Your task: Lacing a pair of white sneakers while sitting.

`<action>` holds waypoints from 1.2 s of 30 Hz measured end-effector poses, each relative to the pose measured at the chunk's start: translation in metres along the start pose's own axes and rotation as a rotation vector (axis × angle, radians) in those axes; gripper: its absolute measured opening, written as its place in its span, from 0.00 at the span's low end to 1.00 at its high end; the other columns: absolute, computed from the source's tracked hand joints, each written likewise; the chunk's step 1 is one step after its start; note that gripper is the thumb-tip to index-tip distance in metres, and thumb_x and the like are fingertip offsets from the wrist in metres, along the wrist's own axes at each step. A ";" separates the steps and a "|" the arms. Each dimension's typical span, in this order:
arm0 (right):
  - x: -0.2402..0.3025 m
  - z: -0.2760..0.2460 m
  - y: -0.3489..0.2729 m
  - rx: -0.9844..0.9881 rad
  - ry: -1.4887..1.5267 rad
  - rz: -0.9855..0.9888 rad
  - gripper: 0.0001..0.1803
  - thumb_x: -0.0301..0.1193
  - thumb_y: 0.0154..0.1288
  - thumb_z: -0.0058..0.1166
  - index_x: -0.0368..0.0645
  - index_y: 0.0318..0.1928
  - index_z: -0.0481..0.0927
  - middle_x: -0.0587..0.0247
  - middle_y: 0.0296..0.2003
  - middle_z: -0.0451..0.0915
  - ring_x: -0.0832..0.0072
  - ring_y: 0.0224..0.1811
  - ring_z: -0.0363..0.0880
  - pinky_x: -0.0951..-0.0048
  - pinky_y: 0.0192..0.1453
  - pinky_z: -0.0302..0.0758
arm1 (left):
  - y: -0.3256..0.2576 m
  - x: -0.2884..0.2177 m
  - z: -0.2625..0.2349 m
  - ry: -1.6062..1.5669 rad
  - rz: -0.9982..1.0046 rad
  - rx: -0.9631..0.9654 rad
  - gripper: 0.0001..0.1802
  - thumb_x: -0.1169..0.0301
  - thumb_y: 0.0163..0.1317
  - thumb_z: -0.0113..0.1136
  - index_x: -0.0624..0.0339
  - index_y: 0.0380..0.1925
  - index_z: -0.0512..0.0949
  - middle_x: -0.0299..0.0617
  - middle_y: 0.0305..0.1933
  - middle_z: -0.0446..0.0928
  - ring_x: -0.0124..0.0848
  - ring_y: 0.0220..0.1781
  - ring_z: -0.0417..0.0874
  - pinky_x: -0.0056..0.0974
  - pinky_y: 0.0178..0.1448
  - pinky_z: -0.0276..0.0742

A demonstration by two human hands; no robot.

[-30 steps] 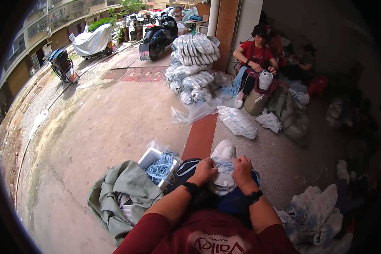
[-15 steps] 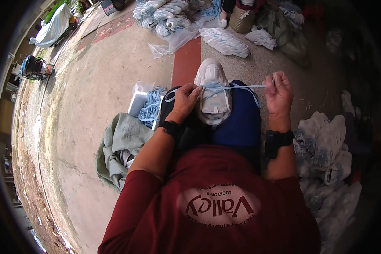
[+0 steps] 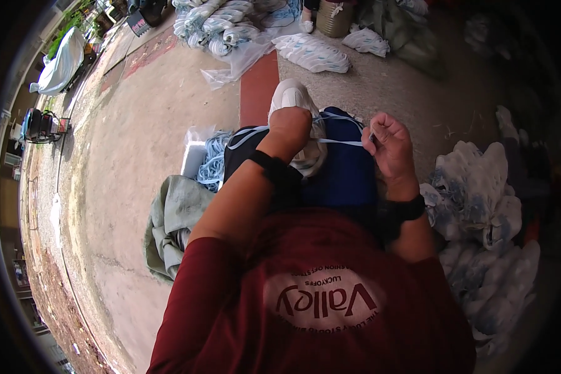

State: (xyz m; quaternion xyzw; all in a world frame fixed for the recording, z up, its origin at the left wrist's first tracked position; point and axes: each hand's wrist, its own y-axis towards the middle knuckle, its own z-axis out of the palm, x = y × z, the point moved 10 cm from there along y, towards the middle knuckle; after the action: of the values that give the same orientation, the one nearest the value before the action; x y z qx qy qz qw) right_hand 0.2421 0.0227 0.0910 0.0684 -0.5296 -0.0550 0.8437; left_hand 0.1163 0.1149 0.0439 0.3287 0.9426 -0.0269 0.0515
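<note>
A white-and-grey sneaker (image 3: 293, 95) rests on my lap, its toe pointing away from me. Curled over the middle of it is my left hand (image 3: 291, 132), knuckles up, its fingertips and anything in them out of sight. To the right, my right hand (image 3: 391, 143) pinches a flat pale blue shoelace (image 3: 343, 143) that stretches taut back to the shoe. More of the lace loops across the blue cloth on my right thigh (image 3: 349, 168), and another loop sticks out left of my left hand.
Left of my knees stands a white container (image 3: 194, 158) with a tangle of blue laces (image 3: 215, 159), beside a grey-green sack (image 3: 177, 212). Piled sneakers (image 3: 474, 187) lie at my right. Ahead are bundled shoes (image 3: 311, 53), clear plastic (image 3: 221, 76) and a tin (image 3: 335, 20).
My left hand has moved right, over the shoe, and turned knuckles up. My right hand has come lower and a little closer, keeping the lace. The view has shifted slightly.
</note>
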 end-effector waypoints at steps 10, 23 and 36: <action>0.076 -0.349 -0.167 -0.826 -0.102 -0.195 0.05 0.27 0.63 0.48 0.43 0.29 0.69 0.70 0.17 0.64 0.84 0.17 0.58 0.81 0.20 0.54 | -0.277 0.318 -0.031 0.353 -0.959 0.148 0.09 0.71 0.44 0.62 0.62 0.27 0.79 0.54 0.35 0.79 0.48 0.39 0.80 0.46 0.41 0.77; -0.080 -0.047 0.062 -0.149 -0.995 0.034 0.11 0.23 0.45 0.59 0.34 0.34 0.78 0.59 0.24 0.79 0.74 0.26 0.77 0.74 0.33 0.73 | -0.086 0.156 0.002 -0.609 -0.329 -0.355 0.09 0.73 0.46 0.58 0.67 0.28 0.78 0.54 0.24 0.77 0.47 0.31 0.80 0.42 0.37 0.75; -0.141 -0.029 0.073 -0.048 -0.254 0.317 0.06 0.28 0.55 0.56 0.37 0.28 0.79 0.70 0.22 0.76 0.87 0.21 0.68 0.82 0.25 0.63 | -0.029 0.100 0.042 -1.583 -0.315 -0.066 0.10 0.67 0.58 0.58 0.64 0.25 0.78 0.32 0.21 0.74 0.20 0.23 0.71 0.24 0.28 0.67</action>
State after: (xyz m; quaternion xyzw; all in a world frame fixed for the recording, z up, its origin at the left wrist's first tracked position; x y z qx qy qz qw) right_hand 0.2085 0.1191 -0.0336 -0.0434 -0.6345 0.0578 0.7695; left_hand 0.0236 0.1499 -0.0083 0.0739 0.6621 -0.2306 0.7093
